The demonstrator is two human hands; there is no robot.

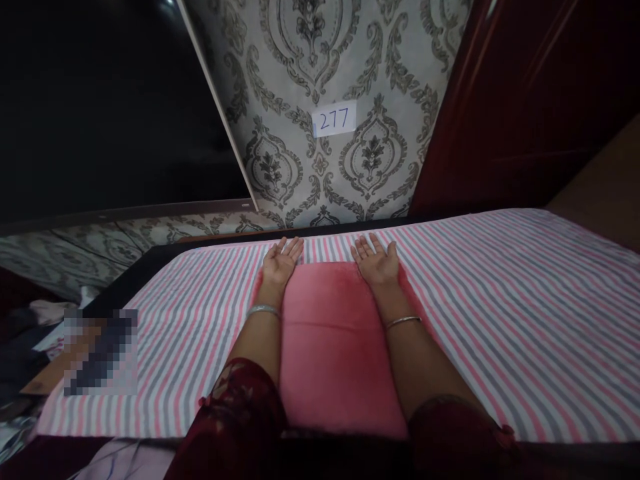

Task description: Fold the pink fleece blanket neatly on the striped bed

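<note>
A pink folded cloth [333, 340] lies on a striped pink, grey and white sheet [500, 313] spread over a flat surface. My left hand [281, 261] rests palm up at the cloth's far left corner, fingers apart, holding nothing. My right hand [376, 262] lies palm up at the far right corner, fingers spread and empty. Both forearms stretch along the cloth's sides, each wrist with a thin bangle, dark red sleeves at the elbows.
A patterned grey wall stands behind with a paper label reading 277 [334, 119]. A dark red wooden door or cabinet [520, 100] is at the right. A dark panel [100, 100] fills the left. Clothes [30, 333] lie piled at the lower left.
</note>
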